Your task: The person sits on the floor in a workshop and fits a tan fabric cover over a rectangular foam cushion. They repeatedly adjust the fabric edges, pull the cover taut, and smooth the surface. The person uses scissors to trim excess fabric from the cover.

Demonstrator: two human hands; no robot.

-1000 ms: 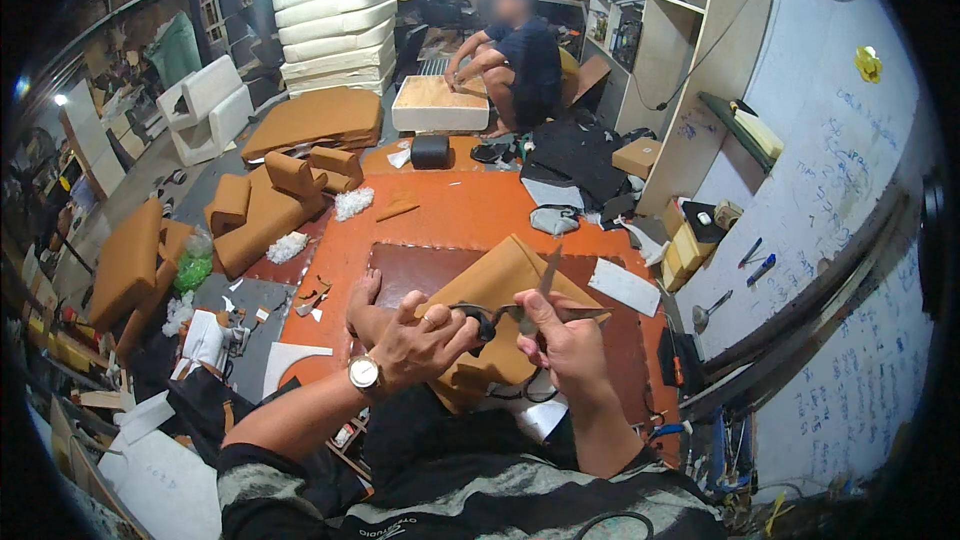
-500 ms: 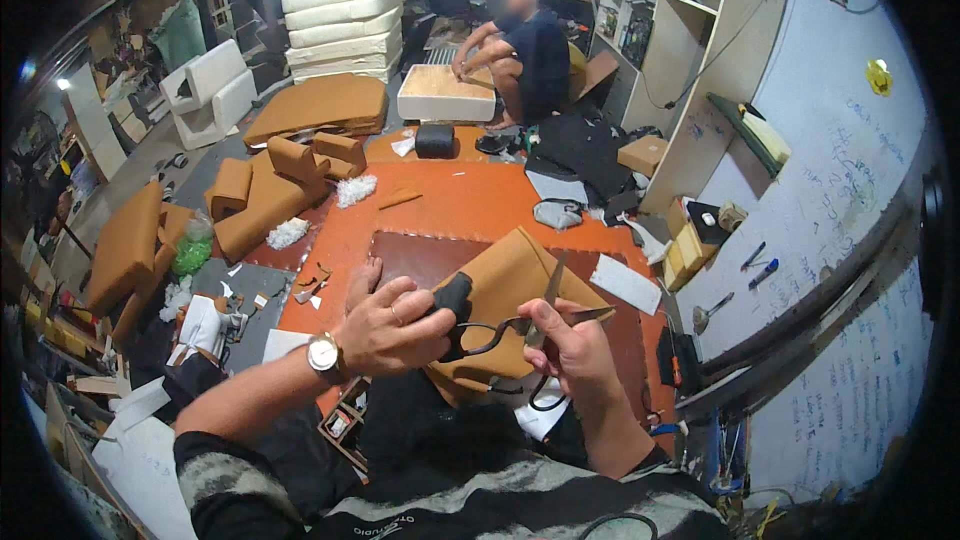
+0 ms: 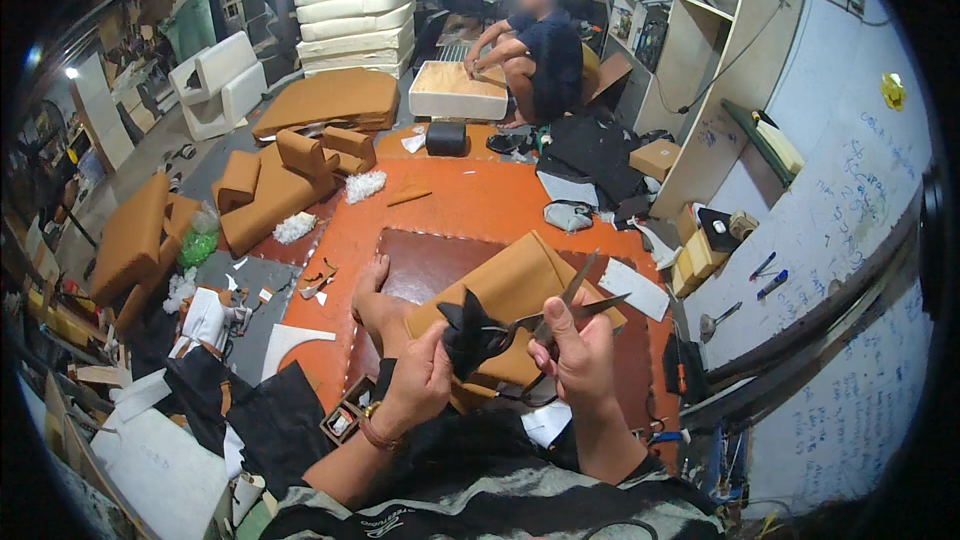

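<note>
My right hand [image 3: 583, 355] is closed around the middle of a pair of scissors [image 3: 578, 280], near the pivot. Their blades are spread and point away from me; a dark looped handle reaches left. My left hand [image 3: 425, 380] pinches a black strip of fabric or leather [image 3: 468, 335], bunched beside that handle. I cannot tell whether the strip is wrapped around the handle. Beneath both hands lies a tan leather cover [image 3: 520, 280], flat and folded at its far edge. The other scissor handle is partly hidden by my right hand.
A white rectangular piece [image 3: 635, 288] lies right of the tan cover. Brown upholstered cushions [image 3: 275, 195] stand at the left. A person [image 3: 545, 45] squats at the back by a cream foam block [image 3: 440, 105]. A small compartment box [image 3: 345, 420] sits near my left forearm.
My left hand has moved down and turned from spread fingers over the black strip to pinching it from the near side. The strip now shows more. The scissors remain in my right hand.
</note>
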